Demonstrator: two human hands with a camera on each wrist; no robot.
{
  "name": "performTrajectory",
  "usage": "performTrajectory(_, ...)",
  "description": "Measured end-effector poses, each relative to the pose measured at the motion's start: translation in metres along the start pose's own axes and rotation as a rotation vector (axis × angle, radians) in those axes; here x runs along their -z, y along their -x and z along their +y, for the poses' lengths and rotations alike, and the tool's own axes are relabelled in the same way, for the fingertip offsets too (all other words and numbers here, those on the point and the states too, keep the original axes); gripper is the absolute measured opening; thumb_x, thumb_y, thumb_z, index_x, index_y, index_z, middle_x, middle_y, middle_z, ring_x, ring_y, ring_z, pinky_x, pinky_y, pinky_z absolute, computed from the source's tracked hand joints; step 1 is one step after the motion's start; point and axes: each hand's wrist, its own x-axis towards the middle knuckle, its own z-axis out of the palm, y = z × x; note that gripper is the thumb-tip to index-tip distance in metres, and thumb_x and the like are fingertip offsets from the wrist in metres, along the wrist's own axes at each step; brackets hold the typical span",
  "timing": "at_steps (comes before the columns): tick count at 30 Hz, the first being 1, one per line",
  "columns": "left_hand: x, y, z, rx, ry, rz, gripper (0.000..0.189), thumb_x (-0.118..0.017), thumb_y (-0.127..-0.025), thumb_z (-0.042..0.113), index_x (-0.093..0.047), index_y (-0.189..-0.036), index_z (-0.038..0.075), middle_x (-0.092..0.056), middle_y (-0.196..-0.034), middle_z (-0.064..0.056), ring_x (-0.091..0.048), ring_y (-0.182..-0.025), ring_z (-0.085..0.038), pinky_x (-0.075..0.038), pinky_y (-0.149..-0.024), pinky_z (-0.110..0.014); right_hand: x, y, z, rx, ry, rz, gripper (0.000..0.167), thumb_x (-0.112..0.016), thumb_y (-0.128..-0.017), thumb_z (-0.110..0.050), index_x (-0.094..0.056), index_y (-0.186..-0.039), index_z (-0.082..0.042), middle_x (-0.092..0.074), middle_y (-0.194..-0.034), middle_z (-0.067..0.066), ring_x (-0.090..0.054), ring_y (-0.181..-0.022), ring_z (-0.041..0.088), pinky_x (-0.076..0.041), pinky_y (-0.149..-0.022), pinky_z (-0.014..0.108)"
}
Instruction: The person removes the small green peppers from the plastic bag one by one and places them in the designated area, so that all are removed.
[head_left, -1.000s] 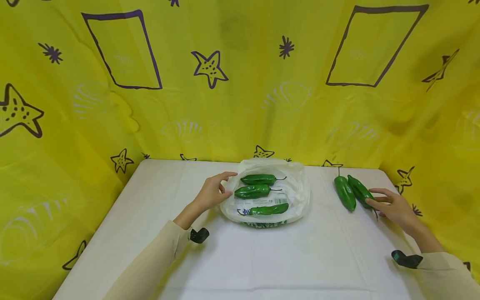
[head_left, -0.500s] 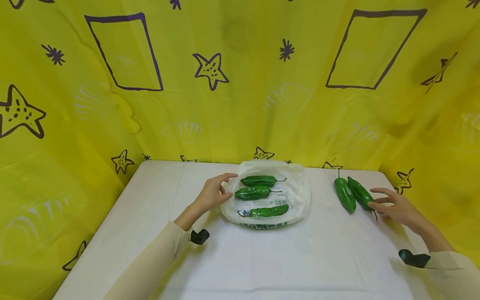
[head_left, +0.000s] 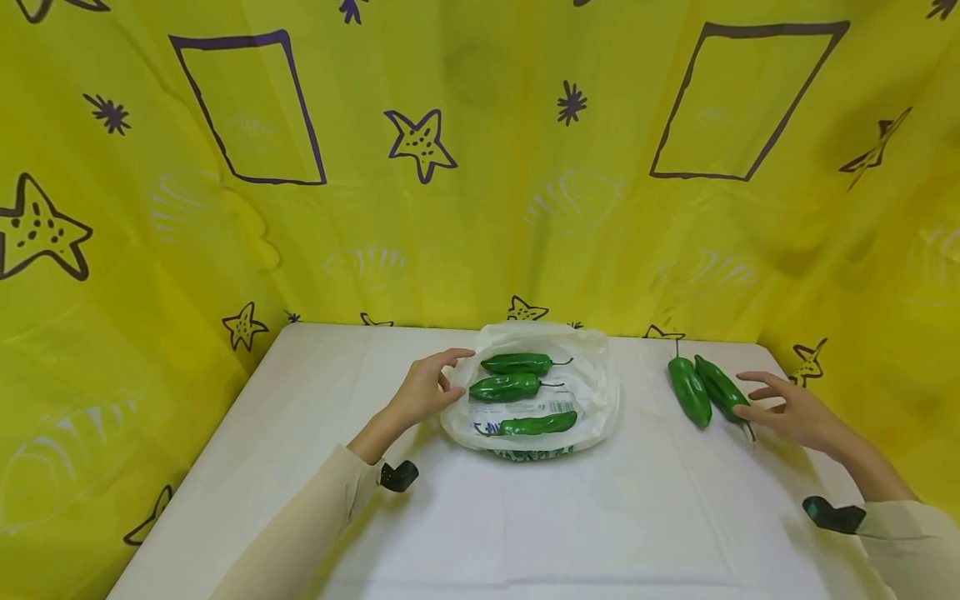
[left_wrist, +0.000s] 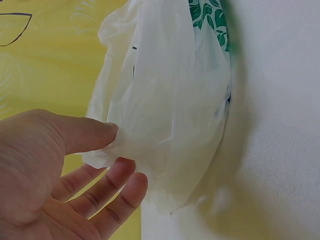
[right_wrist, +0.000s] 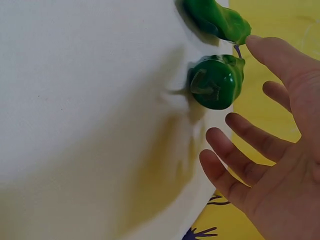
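A white plastic bag (head_left: pixel 611 375) stands with its mouth wide and its rim turned down on the table. Inside lie three long green peppers, the far pepper (head_left: pixel 517 363), the middle pepper (head_left: pixel 506 387) and the near pepper (head_left: pixel 538 422). My left hand (head_left: pixel 423 387) touches the bag's left side, thumb and forefinger spread apart. To the right, two more green peppers lie side by side: the left one (head_left: pixel 689 390) and the right one (head_left: pixel 722 388). Beside the right one is my right hand (head_left: pixel 791 414), fingers spread and holding nothing; in its wrist view the pepper's stem end (right_wrist: pixel 215 82) faces the palm side.
A white cloth (head_left: pixel 510 517) covers the table. Behind and at both sides hangs a yellow curtain (head_left: pixel 480 233) with starfish drawings, close to the table's far edge. Dark wrist devices, such as the left one (head_left: pixel 399 476), sit below each hand.
My right hand has drawn slightly right, away from the right pepper, and its forearm has shifted right. The left hand, bag and peppers hold their places.
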Motion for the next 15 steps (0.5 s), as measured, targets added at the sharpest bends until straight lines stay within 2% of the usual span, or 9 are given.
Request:
performTrajectory(10, 0.000, 0.000, -0.001, -0.015, 0.002, 0.004, 0.059, -0.077, -0.086, -0.002, -0.060, -0.141, 0.010, -0.067, -0.123, -0.023, -0.059, -0.062, -0.013, -0.047, -0.059, -0.025, 0.005, -0.006, -0.023, 0.100, 0.083, 0.020, 0.069, -0.074, -0.096, -0.026, -0.040, -0.149, 0.003, -0.049, -0.134, 0.043, -0.058, -0.110, 0.061, -0.053, -0.080, 0.066)
performTrajectory(15, 0.000, -0.001, -0.001, -0.018, 0.003, 0.004, 0.059, -0.077, -0.086, -0.002, -0.060, -0.141, 0.010, -0.067, -0.123, -0.023, -0.059, -0.062, -0.014, -0.047, -0.059, -0.025, 0.008, -0.010, -0.033, 0.118, 0.098, 0.016, 0.070, -0.074, -0.096, -0.027, -0.040, -0.150, 0.002, -0.047, -0.137, 0.042, -0.054, -0.114, 0.062, -0.050, -0.085, 0.069)
